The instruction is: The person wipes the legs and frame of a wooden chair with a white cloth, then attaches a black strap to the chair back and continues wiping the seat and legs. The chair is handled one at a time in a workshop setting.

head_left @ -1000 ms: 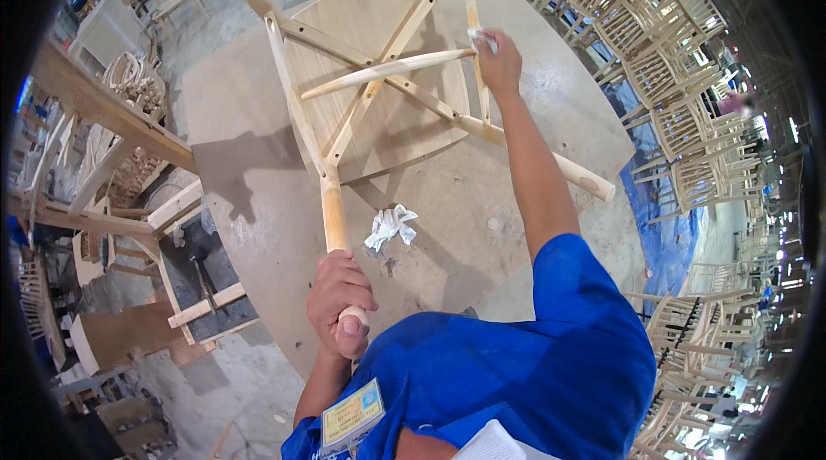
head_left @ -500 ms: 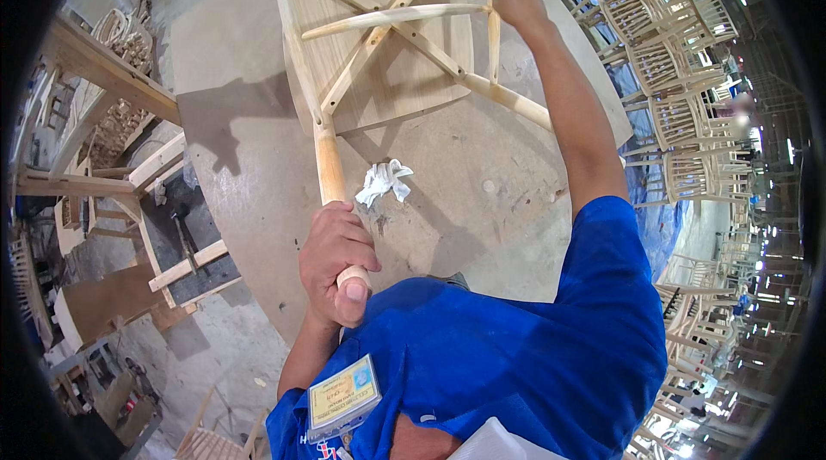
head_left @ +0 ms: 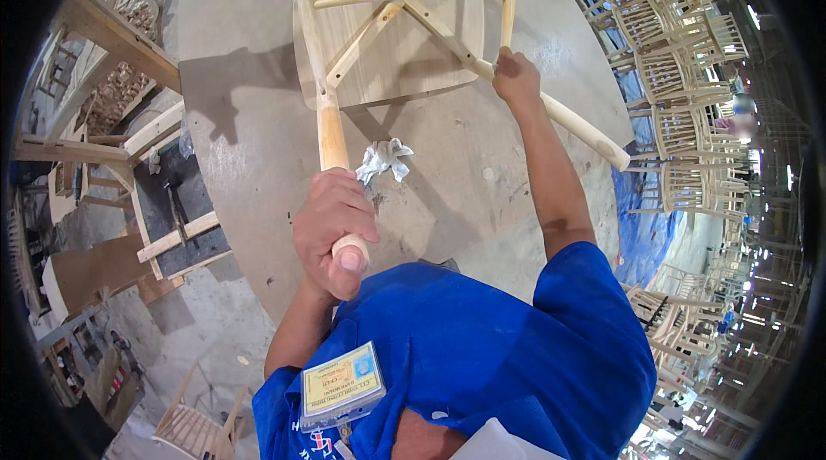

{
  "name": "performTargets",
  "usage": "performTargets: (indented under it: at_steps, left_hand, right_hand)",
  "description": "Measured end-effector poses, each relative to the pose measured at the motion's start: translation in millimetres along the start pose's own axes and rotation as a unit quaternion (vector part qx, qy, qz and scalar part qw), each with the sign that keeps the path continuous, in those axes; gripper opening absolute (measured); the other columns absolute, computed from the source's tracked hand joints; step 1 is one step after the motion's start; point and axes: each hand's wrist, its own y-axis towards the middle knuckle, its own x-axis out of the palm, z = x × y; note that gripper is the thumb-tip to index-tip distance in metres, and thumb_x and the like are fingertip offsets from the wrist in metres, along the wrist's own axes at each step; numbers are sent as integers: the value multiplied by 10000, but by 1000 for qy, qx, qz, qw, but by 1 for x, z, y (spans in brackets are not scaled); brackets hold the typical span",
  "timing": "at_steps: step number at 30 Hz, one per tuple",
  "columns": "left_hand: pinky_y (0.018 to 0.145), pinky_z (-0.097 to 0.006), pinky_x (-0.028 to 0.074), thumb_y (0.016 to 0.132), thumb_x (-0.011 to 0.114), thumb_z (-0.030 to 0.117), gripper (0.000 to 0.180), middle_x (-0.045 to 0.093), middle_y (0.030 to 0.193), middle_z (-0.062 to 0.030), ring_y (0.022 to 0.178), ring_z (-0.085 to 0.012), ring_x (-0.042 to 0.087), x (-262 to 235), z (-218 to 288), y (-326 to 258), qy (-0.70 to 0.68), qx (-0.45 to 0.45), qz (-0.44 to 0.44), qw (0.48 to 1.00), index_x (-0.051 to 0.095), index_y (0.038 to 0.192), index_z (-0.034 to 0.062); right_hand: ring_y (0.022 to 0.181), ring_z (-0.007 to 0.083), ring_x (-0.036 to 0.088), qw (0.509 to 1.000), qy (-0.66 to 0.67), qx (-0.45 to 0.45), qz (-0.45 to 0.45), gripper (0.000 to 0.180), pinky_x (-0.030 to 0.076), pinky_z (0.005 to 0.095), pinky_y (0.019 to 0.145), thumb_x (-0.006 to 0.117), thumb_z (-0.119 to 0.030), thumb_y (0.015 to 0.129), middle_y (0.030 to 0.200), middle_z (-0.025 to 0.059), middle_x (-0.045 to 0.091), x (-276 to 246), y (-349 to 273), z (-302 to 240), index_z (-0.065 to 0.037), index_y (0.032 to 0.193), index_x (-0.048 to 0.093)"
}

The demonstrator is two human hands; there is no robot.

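both hands (head_left: 334,232) on upturned chair (head_left: 391,38)

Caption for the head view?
Left hand and right hand grip legs of an upturned wooden chair on a round table.

You are gripping a chair (head_left: 391,38) of pale, bare, matt wood, its legs sanded smooth. The round tabletop (head_left: 482,176) is looking rough, dusty and scuffed, and the white rag (head_left: 385,159) is lying crumpled on it.
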Motion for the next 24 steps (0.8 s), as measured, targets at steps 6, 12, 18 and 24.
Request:
performTargets:
  at_steps: [6,12,18,24]
  left_hand:
    - [960,-493,438,981,503,461,457,626,796,-79,817,-258,587,-4,-6,5,-11,16,-24,1000,630,800,60]
    - [922,-380,494,1025,585,359,365,695,977,-93,933,-233,645,31,-54,-76,66,-224,269,934,671,1050,5]
    - [801,-309,507,995,647,212,246,707,1037,-109,936,-158,646,94,-99,-96,109,-495,-74,859,674,1127,6]
    - [874,-342,530,906,682,92,425,604,1367,-149,1095,-273,646,219,-98,115,157,-96,-68,981,633,1328,109]
  right_hand:
    - [867,406,695,988,-107,-50,-101,209,546,486,760,639,-246,920,886,191,718,-65,-14,-9,-87,1046,690]
    - [766,269,691,854,320,-142,-386,314,530,342,736,649,-348,973,897,127,738,-149,-169,-19,-89,1120,751]
    - [893,382,695,988,69,-51,-127,270,538,452,763,630,-291,961,936,177,732,-94,-176,200,-60,1056,732]
    - [783,165,684,810,567,-23,-147,339,536,346,707,663,-298,987,875,117,711,-123,-33,102,16,1111,683]
